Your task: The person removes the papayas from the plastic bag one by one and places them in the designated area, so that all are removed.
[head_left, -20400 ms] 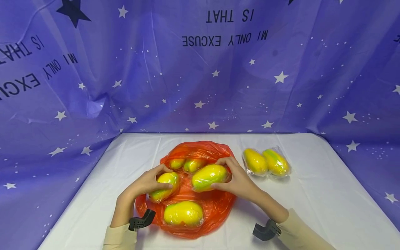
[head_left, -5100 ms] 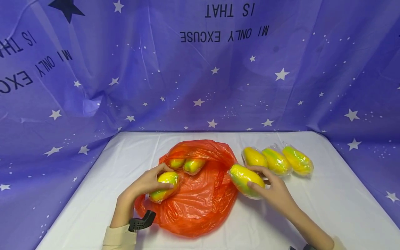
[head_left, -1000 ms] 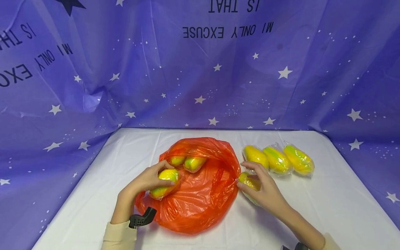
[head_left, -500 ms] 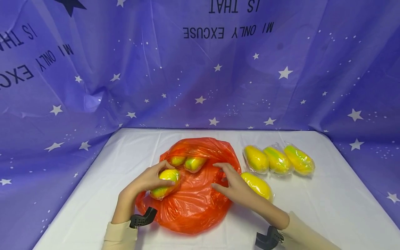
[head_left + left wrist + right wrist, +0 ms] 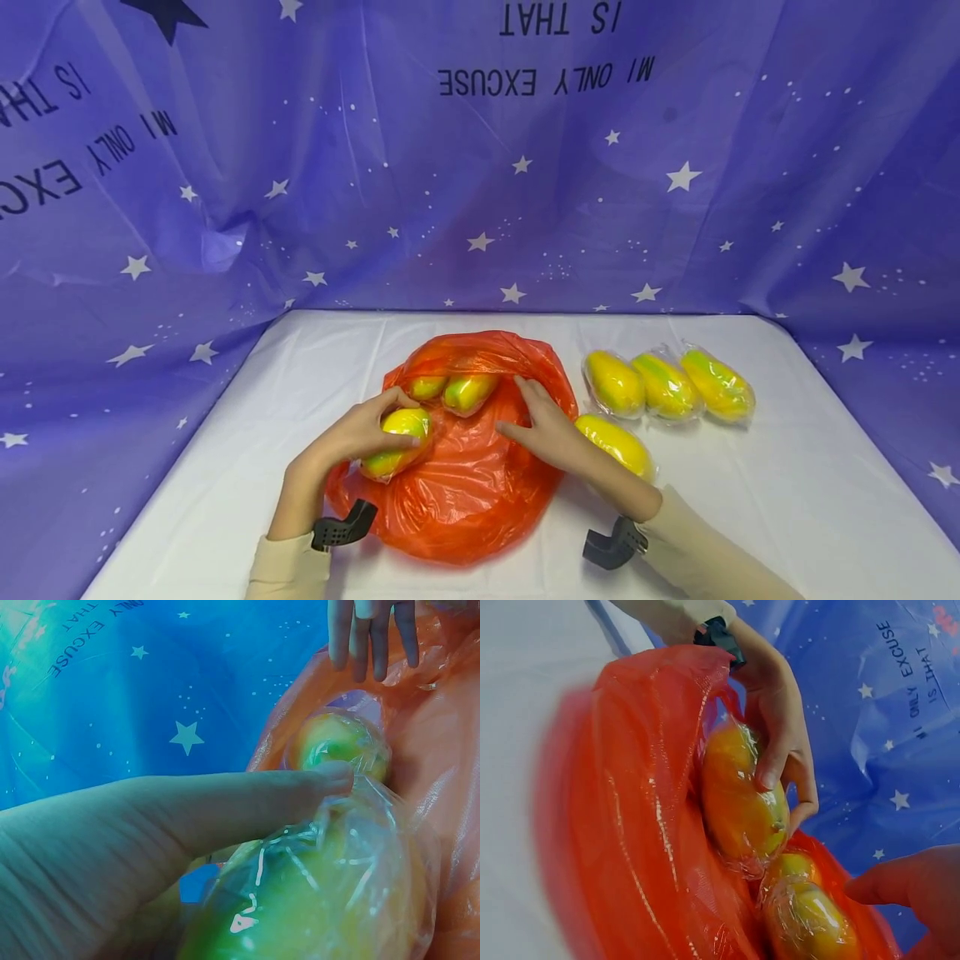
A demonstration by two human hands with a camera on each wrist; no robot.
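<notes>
The left sleeve [image 5: 288,571] and right sleeve [image 5: 708,546] are plain beige, ending short of the bare left hand [image 5: 367,429] and right hand [image 5: 551,429]. At each sleeve's end sits a black, bent bracket; the left bracket [image 5: 345,526] has small holes.

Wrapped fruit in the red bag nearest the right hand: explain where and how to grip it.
Probably thumb and fingers across the rounded near part of the wrapped fruit, from the right: the red bag covers its far end, and another fruit sits close on its left.
</notes>
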